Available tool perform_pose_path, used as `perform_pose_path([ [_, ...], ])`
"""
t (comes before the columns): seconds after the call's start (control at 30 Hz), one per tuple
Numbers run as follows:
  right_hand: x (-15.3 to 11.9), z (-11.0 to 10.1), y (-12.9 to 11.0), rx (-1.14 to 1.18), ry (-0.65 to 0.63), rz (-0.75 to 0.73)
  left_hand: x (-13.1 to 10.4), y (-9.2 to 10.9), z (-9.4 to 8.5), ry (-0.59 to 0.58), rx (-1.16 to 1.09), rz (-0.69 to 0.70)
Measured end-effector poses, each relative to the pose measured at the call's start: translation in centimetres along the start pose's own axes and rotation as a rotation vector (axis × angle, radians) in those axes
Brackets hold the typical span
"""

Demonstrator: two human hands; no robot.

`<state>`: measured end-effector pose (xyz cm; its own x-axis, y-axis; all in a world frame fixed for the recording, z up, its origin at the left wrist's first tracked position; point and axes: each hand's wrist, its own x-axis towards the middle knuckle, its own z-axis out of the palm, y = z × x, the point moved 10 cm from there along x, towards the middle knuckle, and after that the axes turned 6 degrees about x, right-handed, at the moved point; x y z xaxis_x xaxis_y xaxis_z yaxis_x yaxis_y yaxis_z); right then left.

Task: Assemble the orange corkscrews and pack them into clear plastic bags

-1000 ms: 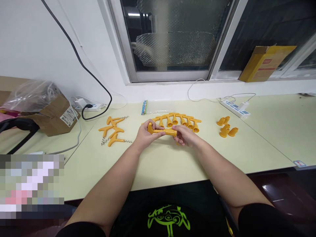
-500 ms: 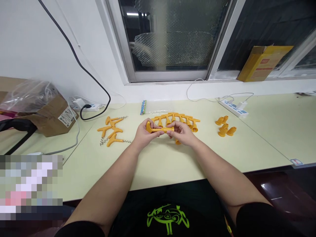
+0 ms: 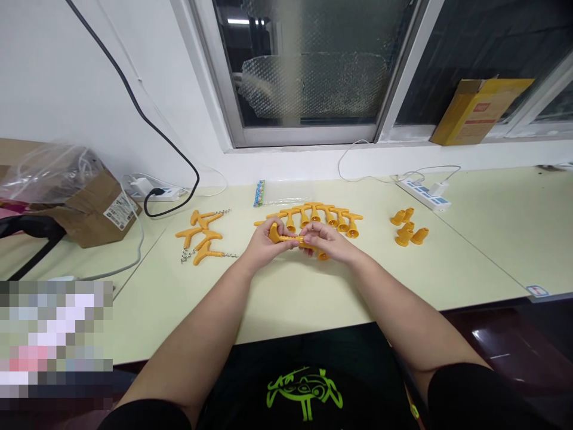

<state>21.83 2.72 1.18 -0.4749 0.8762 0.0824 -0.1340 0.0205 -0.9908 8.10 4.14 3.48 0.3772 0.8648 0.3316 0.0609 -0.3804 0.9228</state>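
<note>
My left hand point(image 3: 265, 243) is closed around the T-shaped handle of a yellow corkscrew point(image 3: 274, 235), its ribbed shank pointing right. My right hand point(image 3: 327, 243) pinches the other end of it, where a yellow sleeve mostly hides behind the fingers. Just below the right fingers shows the bell mouth of another yellow piece point(image 3: 323, 255). Beyond both hands, several yellow corkscrews with bell sleeves point(image 3: 331, 218) stand in a curved row. To the left lie several T-handles with bare metal spirals point(image 3: 208, 251). Several loose bell-shaped sleeves point(image 3: 404, 236) sit at the right.
A clear plastic bag point(image 3: 286, 192) with a colourful header lies near the wall. Power strips point(image 3: 423, 194) and cables are along the back. An open cardboard box point(image 3: 96, 209) stands at the left, and a yellow carton point(image 3: 481, 113) leans against the window.
The held corkscrew has tilted a little, its right end lower. My right fingers now cover more of the sleeve. The pieces on the table stay put.
</note>
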Motion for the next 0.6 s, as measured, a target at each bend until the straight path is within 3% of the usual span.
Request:
perform_pose_path([
  [0.13, -0.3, 0.6, -0.5, -0.115, -0.057, -0.055, -0.1, -0.9, 1.8, -0.152, -0.071, -0.082],
  [0.33, -0.6, -0.1, -0.9, -0.168, -0.095, -0.052, 0.1, -0.5, 1.6, -0.164, -0.106, -0.046],
  [0.5, -1.5, -4.6, -3.1, -0.268, 0.085, -0.100, 0.9, -0.3, -1.8, 0.026, -0.078, 0.078],
  [0.6, -2.5, -8.3, -3.1, -0.408, 0.266, 0.019, 0.9, -0.6, -4.8, 0.240, 0.103, 0.073],
])
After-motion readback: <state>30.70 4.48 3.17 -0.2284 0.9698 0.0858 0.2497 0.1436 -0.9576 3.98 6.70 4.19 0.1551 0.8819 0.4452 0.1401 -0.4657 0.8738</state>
